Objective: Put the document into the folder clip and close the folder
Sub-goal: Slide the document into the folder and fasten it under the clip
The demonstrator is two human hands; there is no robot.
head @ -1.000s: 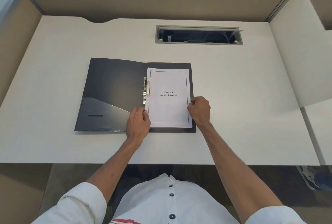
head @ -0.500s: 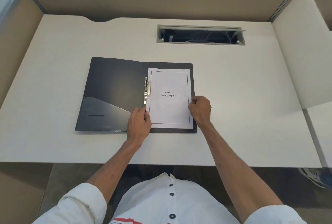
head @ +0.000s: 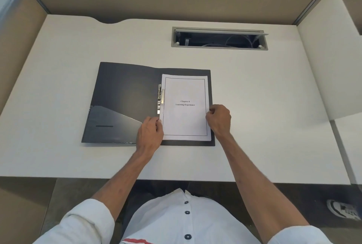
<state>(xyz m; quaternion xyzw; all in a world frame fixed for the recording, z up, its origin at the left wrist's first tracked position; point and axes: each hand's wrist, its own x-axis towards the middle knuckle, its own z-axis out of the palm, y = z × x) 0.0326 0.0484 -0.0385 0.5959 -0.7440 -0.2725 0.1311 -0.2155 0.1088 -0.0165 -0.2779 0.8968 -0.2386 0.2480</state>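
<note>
A dark grey folder [head: 125, 95] lies open flat on the white desk. The white document [head: 185, 118], headed "Chapter 6 Learning Experience", lies on the folder's right half. The metal clip [head: 160, 98] at the spine overlaps the paper's left edge. My left hand [head: 149, 133] pinches the document's lower left edge, just below the clip. On the other side, my right hand [head: 218, 119] grips the right edge with curled fingers. The inner pocket [head: 109, 124] is on the left flap.
The desk [head: 264, 116] has an open cable slot [head: 219, 38] with wires at the back. Brown partition walls close off the back and left; a white divider [head: 333, 57] rises on the right. A shoe [head: 344, 209] shows on the floor at lower right.
Both hands have stayed on the document's edges. The paper looks a little more squared against the clip; the camera shifted slightly.
</note>
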